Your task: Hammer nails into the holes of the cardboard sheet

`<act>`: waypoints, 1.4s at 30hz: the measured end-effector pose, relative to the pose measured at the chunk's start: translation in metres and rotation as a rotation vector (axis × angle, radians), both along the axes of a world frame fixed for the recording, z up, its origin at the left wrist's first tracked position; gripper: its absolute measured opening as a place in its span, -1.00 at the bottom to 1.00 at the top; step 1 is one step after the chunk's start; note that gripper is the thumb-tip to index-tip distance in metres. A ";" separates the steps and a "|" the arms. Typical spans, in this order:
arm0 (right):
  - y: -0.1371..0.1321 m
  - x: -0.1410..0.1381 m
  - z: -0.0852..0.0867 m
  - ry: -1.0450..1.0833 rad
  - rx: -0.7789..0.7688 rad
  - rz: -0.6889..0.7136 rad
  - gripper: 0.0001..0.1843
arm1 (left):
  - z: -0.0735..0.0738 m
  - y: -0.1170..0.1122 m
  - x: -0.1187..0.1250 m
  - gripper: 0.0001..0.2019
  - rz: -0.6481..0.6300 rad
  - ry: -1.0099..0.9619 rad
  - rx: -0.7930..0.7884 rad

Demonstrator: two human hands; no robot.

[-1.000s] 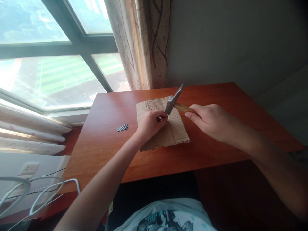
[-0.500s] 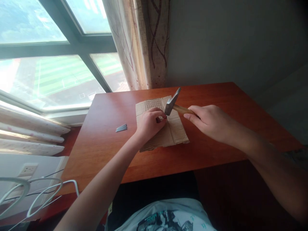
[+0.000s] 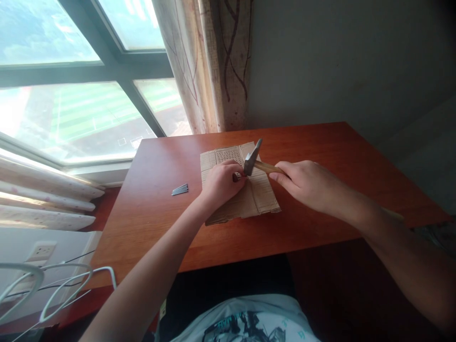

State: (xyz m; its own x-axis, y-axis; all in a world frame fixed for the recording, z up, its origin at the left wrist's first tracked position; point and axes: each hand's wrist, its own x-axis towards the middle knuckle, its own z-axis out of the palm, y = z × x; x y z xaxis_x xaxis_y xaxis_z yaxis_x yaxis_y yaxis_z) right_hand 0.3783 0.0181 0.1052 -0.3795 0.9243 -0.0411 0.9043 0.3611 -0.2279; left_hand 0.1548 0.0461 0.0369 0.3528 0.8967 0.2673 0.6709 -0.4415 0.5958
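Observation:
My right hand (image 3: 302, 183) grips the wooden handle of a hammer (image 3: 252, 159). The hammer's metal head is low, right beside the fingertips of my left hand (image 3: 223, 180). That hand rests on a piece of brown cardboard (image 3: 261, 194), thumb and forefinger pinched on a nail, which the fingers and hammer head almost wholly hide. Rows of small holes mark the cardboard's far part. Several dark metal nails (image 3: 180, 190) lie side by side on the table, left of the cardboard.
The reddish-brown wooden table (image 3: 149, 228) has its near edge close to my body. A window (image 3: 85, 123) and a patterned curtain (image 3: 213, 66) stand behind it. White cables (image 3: 67, 280) loop at the lower left, near a wall socket (image 3: 42, 251).
The hammer head has tilted and come down a little at my left fingertips, and my right hand has shifted slightly left. My left hand and the cardboard stay almost in place.

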 end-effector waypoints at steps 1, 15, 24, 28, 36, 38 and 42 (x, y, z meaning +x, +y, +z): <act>0.000 0.000 0.000 0.004 0.000 -0.003 -0.63 | 0.000 0.000 0.000 -0.92 -0.001 -0.007 -0.001; -0.005 0.000 -0.010 0.021 -0.004 -0.003 -0.66 | -0.004 0.001 -0.001 -0.90 -0.007 -0.009 -0.010; 0.001 0.006 -0.009 0.310 0.085 -0.049 -0.65 | 0.001 -0.001 0.000 -0.90 0.012 0.007 -0.029; 0.006 0.008 -0.010 0.504 0.137 -0.140 -0.65 | 0.003 -0.001 0.000 -0.89 0.014 0.017 -0.039; -0.006 0.005 -0.010 0.256 -0.001 -0.012 -0.62 | 0.001 0.000 -0.001 -0.90 -0.005 0.012 -0.011; -0.007 0.005 -0.013 0.238 -0.024 -0.008 -0.62 | 0.001 0.000 -0.001 -0.90 0.000 0.011 -0.010; -0.006 0.005 -0.023 0.213 -0.033 -0.008 -0.61 | -0.001 0.000 -0.001 -0.88 -0.003 0.012 -0.023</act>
State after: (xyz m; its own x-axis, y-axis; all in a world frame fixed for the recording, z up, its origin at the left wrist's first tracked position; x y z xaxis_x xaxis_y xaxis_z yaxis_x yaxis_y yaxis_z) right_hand 0.3834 0.0124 0.0826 -0.3759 0.9266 0.0093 0.8370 0.3438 -0.4258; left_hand 0.1539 0.0462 0.0364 0.3589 0.9013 0.2426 0.6769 -0.4303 0.5973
